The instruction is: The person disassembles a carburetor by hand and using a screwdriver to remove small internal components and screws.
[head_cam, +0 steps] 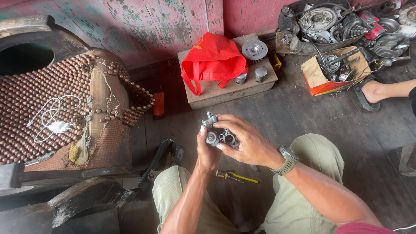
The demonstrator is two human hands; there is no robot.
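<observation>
A: What is being held?

B: A small grey metal engine part [219,133], held up over the lap, between the knees and above the dark wooden floor [303,117]. Both hands are on it.

A: Which way does it run?

B: Its long axis tilts from upper left to lower right. A thin stub sticks up and away from the person at the upper left end; the wider body with round openings faces up toward the camera.

A: And the fingers?

B: The left hand [207,149] is curled shut around the part's left side, thumb lying along the edge nearest the camera. The right hand [245,141] is half closed, fingers arched over the top and far side, thumb pressing the lower right of the body. So the part sits between the two thumbs, with the right fingers above it.

A: Anything nearby?

B: A yellow-handled tool [237,176] lies on the floor just below the hands. Farther off, a red bag [212,58] rests on a wooden box [236,91], and a cardboard box of gears [333,69] stands at the right.
</observation>
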